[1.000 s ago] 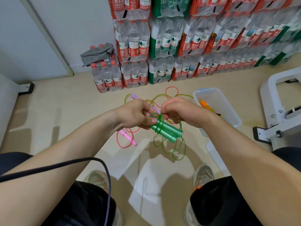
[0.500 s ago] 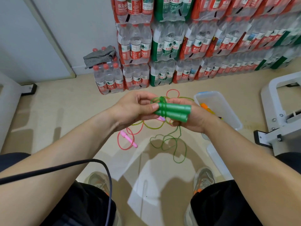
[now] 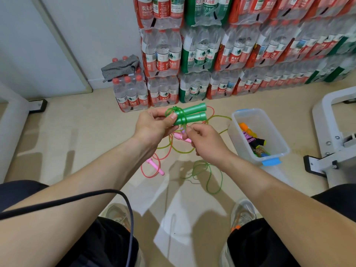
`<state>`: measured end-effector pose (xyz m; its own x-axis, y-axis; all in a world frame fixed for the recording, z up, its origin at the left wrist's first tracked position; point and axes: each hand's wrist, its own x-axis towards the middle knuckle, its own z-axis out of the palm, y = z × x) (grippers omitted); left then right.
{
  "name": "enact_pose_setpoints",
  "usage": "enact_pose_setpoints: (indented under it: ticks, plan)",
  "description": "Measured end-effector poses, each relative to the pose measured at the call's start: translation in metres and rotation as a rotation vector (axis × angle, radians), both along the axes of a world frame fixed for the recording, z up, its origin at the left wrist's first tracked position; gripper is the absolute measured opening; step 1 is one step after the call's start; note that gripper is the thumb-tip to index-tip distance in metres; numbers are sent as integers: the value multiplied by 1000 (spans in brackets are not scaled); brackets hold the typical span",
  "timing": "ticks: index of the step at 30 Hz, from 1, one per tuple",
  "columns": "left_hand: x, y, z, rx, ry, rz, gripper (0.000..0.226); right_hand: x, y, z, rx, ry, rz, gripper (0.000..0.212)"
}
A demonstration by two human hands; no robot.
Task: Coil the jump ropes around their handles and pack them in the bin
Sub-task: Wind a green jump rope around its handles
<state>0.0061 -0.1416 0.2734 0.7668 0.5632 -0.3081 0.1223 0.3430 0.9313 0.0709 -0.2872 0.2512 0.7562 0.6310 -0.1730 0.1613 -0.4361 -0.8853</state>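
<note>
My left hand (image 3: 154,126) grips two green jump-rope handles (image 3: 192,114) side by side, pointing right, with a few turns of green cord around their left ends. My right hand (image 3: 206,141), just below them, pinches the green cord (image 3: 212,170), whose loose loops trail down to the floor. A pink jump rope (image 3: 156,168) lies on the floor under my hands. To the right stands a clear plastic bin (image 3: 277,151) with blue latches, holding several coiled ropes in orange, purple and black.
Stacked shrink-wrapped packs of water bottles (image 3: 212,54) line the back wall, a grey cloth (image 3: 119,66) on one. A white metal frame (image 3: 337,132) stands at the right. A black cable (image 3: 96,195) crosses my left arm. My shoes (image 3: 242,211) are below.
The green handles rose and swung level, pointing right. My right hand let go of the handles, dropped below them and took hold of the cord.
</note>
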Motion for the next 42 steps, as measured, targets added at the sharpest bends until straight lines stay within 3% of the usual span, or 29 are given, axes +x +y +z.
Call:
enact_pose_setpoints:
  ticks: [6,10,14,17,21,25,29,32,35,42]
  plan:
    - [3,3,-5,-21,34,80,10,-12,-1,6,-151,-150,138,30]
    - [5,2,-5,-163,17,60,27,-13,0,3,-263,-199,155,29]
    - [5,2,-5,-221,16,68,25,-14,2,0,-365,-327,194,31]
    - [3,-2,-9,-59,55,74,18,-19,4,9,-440,-484,253,30]
    - [3,-1,-12,316,102,39,6,-20,4,23,-437,-637,232,29]
    - [3,1,-14,729,183,-36,12,-6,0,30,-380,-620,133,29]
    - [2,-3,-11,947,206,-147,11,6,-7,38,-363,-649,202,26]
    - [1,-5,-13,987,236,-255,12,16,-11,46,-409,-668,239,16]
    - [0,-8,-11,989,224,-346,14,28,-15,56,-406,-665,228,23]
    - [-4,-7,8,699,88,-528,18,49,-27,55,-39,-281,231,17]
